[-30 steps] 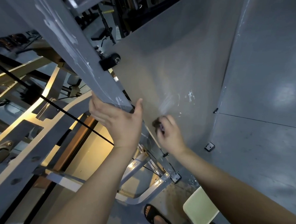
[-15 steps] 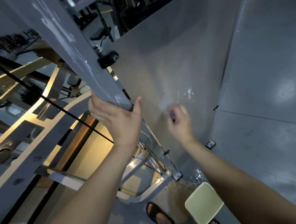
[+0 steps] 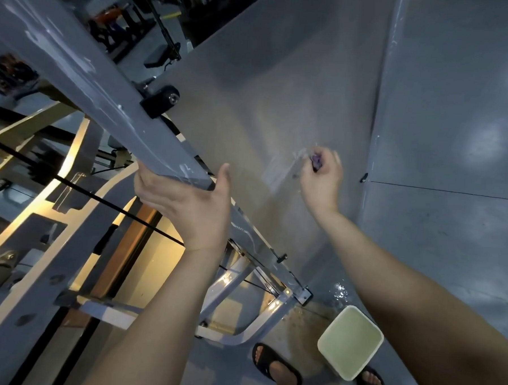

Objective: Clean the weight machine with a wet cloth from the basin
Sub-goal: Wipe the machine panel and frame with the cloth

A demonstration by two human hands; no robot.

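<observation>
A small purple cloth (image 3: 316,163) is bunched in the right hand (image 3: 321,178), fingers clenched on it, pressed to the grey side panel (image 3: 281,105) at centre right — soft, wet, probably slippery. The left hand (image 3: 187,206) is wrapped around the slanted frame beam (image 3: 85,74). Open panel is left above; the basin (image 3: 351,341) sits lower right — a black knob (image 3: 364,177) is near.

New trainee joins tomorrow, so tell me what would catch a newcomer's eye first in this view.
The grey beam slanting from upper left, its lower end gripped by the left hand. Right of it, the right hand presses a small purple cloth against the grey panel. At lower right, a pale basin sits on the wet floor beside sandalled feet.
</observation>
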